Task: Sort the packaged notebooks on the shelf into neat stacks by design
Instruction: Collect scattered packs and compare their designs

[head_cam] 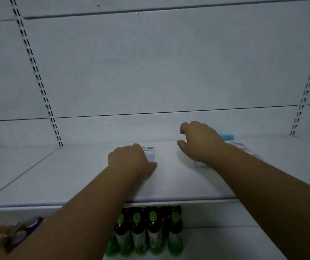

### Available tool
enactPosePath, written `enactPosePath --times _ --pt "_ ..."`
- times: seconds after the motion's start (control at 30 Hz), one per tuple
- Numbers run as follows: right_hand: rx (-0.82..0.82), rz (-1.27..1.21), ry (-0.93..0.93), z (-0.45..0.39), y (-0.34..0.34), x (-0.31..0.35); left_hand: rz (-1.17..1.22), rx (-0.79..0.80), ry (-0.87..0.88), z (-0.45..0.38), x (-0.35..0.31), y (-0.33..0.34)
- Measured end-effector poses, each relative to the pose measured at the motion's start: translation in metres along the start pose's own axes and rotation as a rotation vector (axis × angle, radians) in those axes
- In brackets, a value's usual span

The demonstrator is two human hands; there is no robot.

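On the shelf (75, 175), two notebook packs are seen well apart: one (244, 147) under the right forearm, one (150, 153) gripped by the left hand (129, 158). The right hand (199, 139) hovers, loosely curled, holding nothing. A stacking step is judged underway; next, edges must be squared.

Both bare forearms reach up from the lower corners of the frame toward its middle, wrists nearly straight. The left hand (129, 158) sits at centre, knuckles up, fingers curled down and thumb pressed out to its right side; whether it grips anything underneath cannot be told. The right hand (199, 141), just right of centre and a little higher, hovers palm down, fingers loosely bent, thumb apart below them.
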State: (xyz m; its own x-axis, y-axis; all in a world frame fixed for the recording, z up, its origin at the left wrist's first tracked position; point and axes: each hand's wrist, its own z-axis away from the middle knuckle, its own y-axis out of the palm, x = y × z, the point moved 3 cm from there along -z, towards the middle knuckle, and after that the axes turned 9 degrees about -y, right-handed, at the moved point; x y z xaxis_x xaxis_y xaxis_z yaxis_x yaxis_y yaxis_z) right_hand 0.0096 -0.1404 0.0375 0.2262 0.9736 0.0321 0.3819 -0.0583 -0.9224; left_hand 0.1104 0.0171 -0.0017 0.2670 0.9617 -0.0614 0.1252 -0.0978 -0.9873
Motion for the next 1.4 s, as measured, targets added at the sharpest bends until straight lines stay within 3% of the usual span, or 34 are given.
enactPosePath --times 0.1,0.2,0.37,0.57,0.97,1.07,1.17,1.3,1.4 --pt "-0.046 -0.005 0.015 0.006 -0.012 0.0 0.129 -0.01 -0.027 0.003 0.0 -0.004" --pt "-0.108 -0.026 0.031 0.014 -0.024 -0.005 0.451 -0.091 -0.016 0.004 0.001 -0.01" --pt "-0.204 -0.053 0.118 0.029 -0.04 -0.036 0.88 -0.063 -0.001 -0.003 -0.01 -0.019" --pt "-0.012 0.031 0.295 0.045 -0.024 -0.086 1.351 0.069 0.065 0.021 -0.055 -0.024" --pt "0.218 0.014 0.458 0.037 0.008 -0.13 1.558 0.112 0.154 0.048 -0.098 -0.05" --pt "0.156 -0.002 0.481 0.036 0.004 -0.132 1.574 0.11 0.185 0.055 -0.099 -0.056" --pt "0.068 -0.189 0.513 0.036 -0.002 -0.131 1.587 0.113 0.216 0.061 -0.099 -0.061" --pt "-0.281 -0.461 0.44 0.048 -0.033 -0.133 1.576 0.146 0.249 0.066 -0.104 -0.06" --pt "-0.545 -0.646 0.502 0.071 -0.057 -0.147 1.578 0.211 0.257 0.068 -0.12 -0.054"
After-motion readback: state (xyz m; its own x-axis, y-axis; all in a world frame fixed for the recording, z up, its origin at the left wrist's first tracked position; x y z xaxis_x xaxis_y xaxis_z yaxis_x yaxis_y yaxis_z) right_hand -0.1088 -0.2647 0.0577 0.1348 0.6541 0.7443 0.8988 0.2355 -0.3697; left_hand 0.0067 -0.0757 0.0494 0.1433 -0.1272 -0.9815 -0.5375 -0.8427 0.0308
